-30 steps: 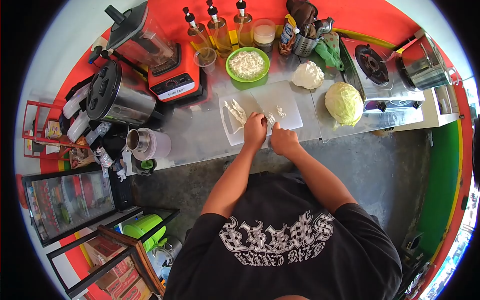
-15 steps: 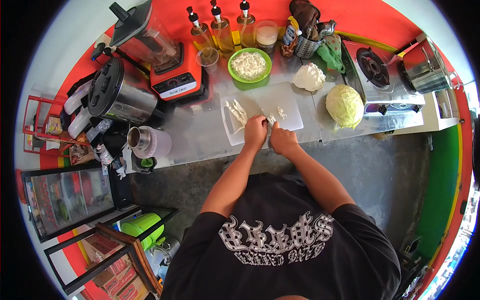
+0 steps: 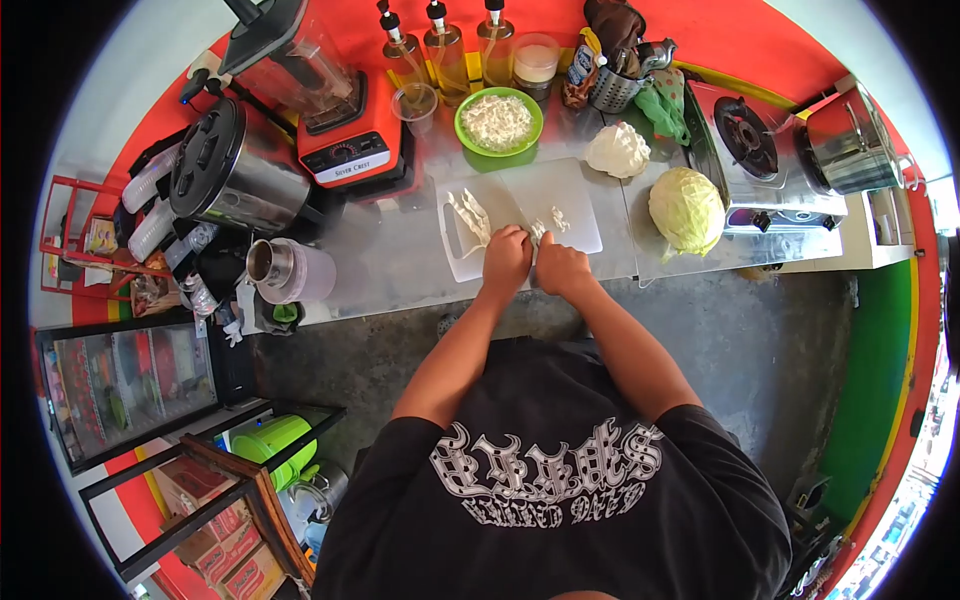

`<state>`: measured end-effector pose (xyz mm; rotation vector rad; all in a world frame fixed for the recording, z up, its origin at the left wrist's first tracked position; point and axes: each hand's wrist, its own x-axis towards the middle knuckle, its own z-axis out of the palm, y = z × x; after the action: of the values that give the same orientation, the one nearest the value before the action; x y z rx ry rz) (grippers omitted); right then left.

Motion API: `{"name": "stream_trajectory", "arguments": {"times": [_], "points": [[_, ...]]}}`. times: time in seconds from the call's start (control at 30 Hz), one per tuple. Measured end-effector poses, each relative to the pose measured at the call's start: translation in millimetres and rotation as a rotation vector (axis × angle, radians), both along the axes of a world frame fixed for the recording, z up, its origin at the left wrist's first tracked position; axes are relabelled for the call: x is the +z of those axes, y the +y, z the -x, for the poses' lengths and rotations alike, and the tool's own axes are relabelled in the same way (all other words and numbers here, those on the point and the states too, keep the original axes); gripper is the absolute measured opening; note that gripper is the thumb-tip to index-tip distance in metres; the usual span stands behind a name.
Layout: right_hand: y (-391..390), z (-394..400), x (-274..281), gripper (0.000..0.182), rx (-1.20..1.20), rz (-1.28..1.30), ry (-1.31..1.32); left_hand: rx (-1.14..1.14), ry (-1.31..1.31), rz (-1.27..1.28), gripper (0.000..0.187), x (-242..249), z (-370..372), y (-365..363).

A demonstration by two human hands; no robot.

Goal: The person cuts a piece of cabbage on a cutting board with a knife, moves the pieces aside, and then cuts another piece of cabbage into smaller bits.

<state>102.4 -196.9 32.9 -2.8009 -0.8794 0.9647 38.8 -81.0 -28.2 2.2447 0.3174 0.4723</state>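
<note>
On the white cutting board (image 3: 572, 190), my left hand (image 3: 507, 262) is closed, its curled fingers pressing on pale cabbage pieces (image 3: 538, 232). My right hand (image 3: 563, 269) is a fist beside it, wrapped round what seems to be a knife; the handle is hidden and only a thin trace of blade shows. Long cabbage strips (image 3: 469, 216) lie at the board's left by its handle slot. A few small bits (image 3: 559, 219) are to the right. Behind the board, a green bowl (image 3: 463, 135) holds shredded cabbage (image 3: 497, 122).
A whole cabbage (image 3: 686, 212) and a cut white chunk (image 3: 617, 150) sit right of the board, before the gas stove (image 3: 768, 185). Left are a red blender (image 3: 350, 150), a steel pot (image 3: 245, 165) and a flask (image 3: 305, 275). Pump bottles (image 3: 445, 60) line the back.
Both hands stay together at the board, with the right fist slightly lower and nearer me. The whole view has shifted a little to the left.
</note>
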Motion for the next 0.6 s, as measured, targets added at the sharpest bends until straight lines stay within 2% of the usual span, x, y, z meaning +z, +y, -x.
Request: {"name": "stream_trajectory", "arguments": {"times": [0.17, 0.47, 0.53, 0.6], "points": [[-3, 13, -3, 0.034, -0.039, 0.008, 0.000, 0.024, -0.092, 0.037, 0.013, -7, -2, -1], [0, 4, 3, 0.035, -0.006, 0.025, -0.009, 0.088, -0.041, 0.040, 0.006, -2, -3, -2], [-4, 7, -4, 0.035, -0.004, 0.045, -0.027, 0.133, 0.060, -0.059, 0.008, 3, -2, -3], [-6, 16, -5, 0.035, -0.028, 0.025, -0.014, 0.158, 0.067, -0.033, 0.007, 5, -3, -4]]}}
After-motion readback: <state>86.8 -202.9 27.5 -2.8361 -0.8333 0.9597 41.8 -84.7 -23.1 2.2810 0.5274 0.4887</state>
